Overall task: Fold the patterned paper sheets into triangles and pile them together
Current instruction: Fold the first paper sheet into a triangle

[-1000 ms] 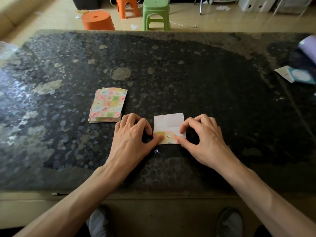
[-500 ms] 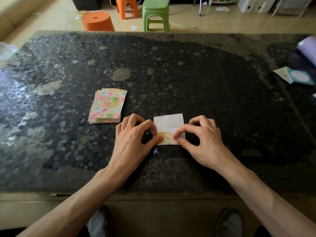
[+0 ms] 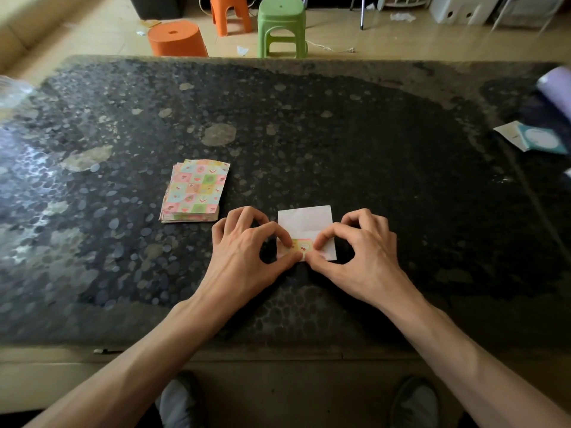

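A small paper sheet (image 3: 304,222) lies white side up on the dark table (image 3: 340,134), its near edge turned over so a patterned strip shows. My left hand (image 3: 244,251) pinches the left part of that strip between thumb and forefinger. My right hand (image 3: 361,251) pinches the right part the same way. The thumbs nearly meet at the strip's near edge. A stack of patterned paper sheets (image 3: 196,191) rests to the left, just beyond my left hand.
At the table's far right lie a white and teal card (image 3: 533,139) and a pale purple object (image 3: 556,84). Beyond the far edge stand an orange stool (image 3: 176,38), a second orange stool (image 3: 230,13) and a green stool (image 3: 281,26). My feet show below the near edge.
Both forefingers have slid inward along the turned-over strip, and the thumbs have drawn closer together. The sheet and the stack stay in place.
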The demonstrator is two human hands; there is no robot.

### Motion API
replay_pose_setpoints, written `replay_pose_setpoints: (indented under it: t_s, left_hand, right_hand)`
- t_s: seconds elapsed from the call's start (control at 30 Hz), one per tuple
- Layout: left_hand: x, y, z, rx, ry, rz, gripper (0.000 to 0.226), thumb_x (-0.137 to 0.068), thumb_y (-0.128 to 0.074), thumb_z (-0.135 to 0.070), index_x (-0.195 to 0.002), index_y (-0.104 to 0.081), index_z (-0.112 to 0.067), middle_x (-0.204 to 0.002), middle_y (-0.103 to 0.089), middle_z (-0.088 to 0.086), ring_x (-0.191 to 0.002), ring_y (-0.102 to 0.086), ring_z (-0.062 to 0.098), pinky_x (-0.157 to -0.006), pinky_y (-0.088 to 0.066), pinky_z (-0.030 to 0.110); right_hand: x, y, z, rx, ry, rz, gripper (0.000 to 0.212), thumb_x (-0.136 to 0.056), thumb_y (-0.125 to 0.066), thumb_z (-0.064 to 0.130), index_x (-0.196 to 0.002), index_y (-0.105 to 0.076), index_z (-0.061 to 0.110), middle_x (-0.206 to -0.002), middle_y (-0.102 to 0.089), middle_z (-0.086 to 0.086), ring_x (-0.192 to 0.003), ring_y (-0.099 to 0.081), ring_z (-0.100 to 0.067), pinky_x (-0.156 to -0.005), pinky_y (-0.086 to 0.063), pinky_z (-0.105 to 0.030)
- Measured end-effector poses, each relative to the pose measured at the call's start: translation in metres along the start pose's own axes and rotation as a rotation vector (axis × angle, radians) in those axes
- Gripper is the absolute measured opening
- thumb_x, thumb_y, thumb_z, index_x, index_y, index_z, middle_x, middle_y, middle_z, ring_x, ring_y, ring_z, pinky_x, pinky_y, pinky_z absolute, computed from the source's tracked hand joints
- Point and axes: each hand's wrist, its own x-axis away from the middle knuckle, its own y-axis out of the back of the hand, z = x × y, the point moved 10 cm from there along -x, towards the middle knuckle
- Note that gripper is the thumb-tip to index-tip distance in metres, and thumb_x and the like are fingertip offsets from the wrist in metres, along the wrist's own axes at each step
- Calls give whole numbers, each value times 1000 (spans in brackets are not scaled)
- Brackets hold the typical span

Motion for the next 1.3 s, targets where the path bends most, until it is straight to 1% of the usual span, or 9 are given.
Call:
replay_pose_setpoints:
  t_s: [0.23,0.43,0.53,0.63,0.8,0.9,1.03,1.2,1.3]
  left_hand:
    - [-1,1,1,5,17,-5,36,-74,-64,-75,-92,-70,-45,-109,-45,-16,-117,-26,-2,-104,-17,29]
    - [-6,0,7,37,68,103,12,-84,-71,-57,-93,-71,-48,-110,-46,-16,-116,-27,-3,-108,-18,31]
    - [-7,0,7,20,55,125,13,-84,-70,-58,-94,-72,-49,-111,-47,-15,-117,-27,-1,-106,-18,31]
    - [-7,1,6,2,47,127,17,-83,-69,-60,-95,-72,-50,-112,-46,-16,-120,-26,1,-107,-18,33]
    - [-9,1,7,14,71,203,15,-84,-74,-53,-99,-71,-53,-113,-45,-16,-127,-29,7,-107,-17,33]
    - [-11,1,9,-2,52,271,20,-84,-76,-50,-103,-70,-56,-114,-44,-17,-127,-30,7,-105,-16,31]
    - [-12,2,8,3,46,256,19,-82,-76,-53,-98,-68,-60,-112,-44,-18,-123,-30,6,-103,-17,32]
    - [-11,1,8,27,47,246,17,-83,-74,-54,-98,-69,-59,-112,-44,-17,-122,-29,4,-103,-14,30]
    - [-8,4,8,59,55,182,13,-83,-74,-54,-95,-70,-57,-110,-46,-17,-119,-30,2,-105,-17,31]
  right_hand:
    - [1,-4,3,46,-39,17,37,-76,-71,72,-93,-64,40,-117,-33,14,-124,-29,-13,-93,-22,-28]
    - [-1,-4,8,84,-64,30,33,-76,-73,67,-90,-60,40,-115,-30,14,-125,-28,-14,-92,-20,-28]
    - [1,-4,8,64,-63,0,35,-74,-70,68,-89,-61,38,-115,-32,13,-124,-29,-15,-93,-20,-28]
    - [0,-6,7,64,-70,-11,45,-71,-63,78,-89,-61,37,-115,-32,12,-122,-29,-15,-93,-21,-29]
    - [-2,-9,9,104,-83,30,47,-71,-68,79,-91,-58,38,-116,-26,13,-124,-25,-15,-93,-20,-29]
    - [-1,-10,10,104,-95,36,47,-73,-70,77,-92,-58,36,-117,-26,12,-127,-26,-17,-94,-19,-29]
    - [3,-8,13,105,-99,-9,55,-69,-62,85,-91,-57,35,-115,-27,12,-124,-27,-16,-96,-25,-33]
    - [4,-10,16,142,-106,-26,56,-70,-63,84,-95,-54,35,-124,-32,8,-127,-27,-19,-100,-28,-37]
    - [6,-10,17,135,-100,-43,56,-70,-64,84,-95,-53,35,-127,-34,7,-129,-28,-19,-101,-29,-37]
